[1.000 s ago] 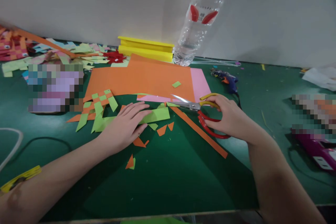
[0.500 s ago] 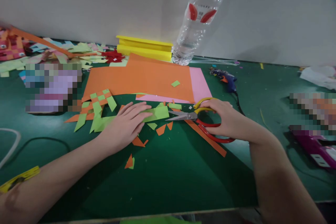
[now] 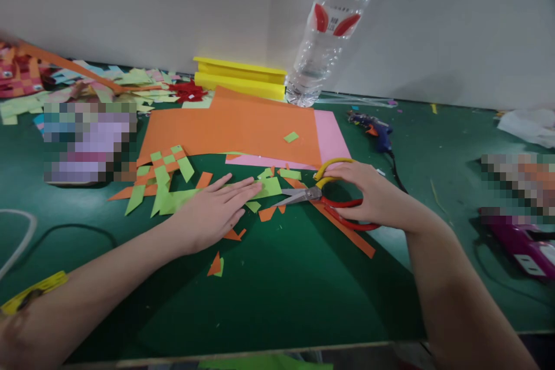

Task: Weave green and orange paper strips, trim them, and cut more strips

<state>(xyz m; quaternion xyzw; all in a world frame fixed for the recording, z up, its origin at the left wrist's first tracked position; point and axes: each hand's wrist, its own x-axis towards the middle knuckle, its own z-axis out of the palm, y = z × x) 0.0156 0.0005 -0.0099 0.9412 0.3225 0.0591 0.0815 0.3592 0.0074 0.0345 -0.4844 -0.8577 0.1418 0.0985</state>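
Note:
My left hand (image 3: 221,208) lies flat on a green paper strip (image 3: 271,187), its fingers stretched out to the right. In my right hand (image 3: 368,191) are scissors (image 3: 313,193) with one yellow and one red handle loop. Their blades stand apart and point left, close to the strip's right end. Left of my hand lies a woven green and orange paper piece (image 3: 162,169) with loose strip ends. An orange paper strip (image 3: 349,234) runs slantwise beneath the scissors. Small orange and green scraps (image 3: 267,214) are scattered around the blades.
Behind the hands lie an orange sheet (image 3: 243,130) and a pink sheet (image 3: 332,133). A plastic bottle (image 3: 323,40) stands at the wall beside a folded yellow piece (image 3: 240,78). A glue gun (image 3: 375,130) is to the right, a blurred phone-like object (image 3: 87,150) to the left. Paper scraps (image 3: 130,81) are heaped at back left.
My left hand's fingers have straightened and slid slightly right along the green strip. My right hand has shifted a little left with the scissors, whose blades have opened somewhat wider.

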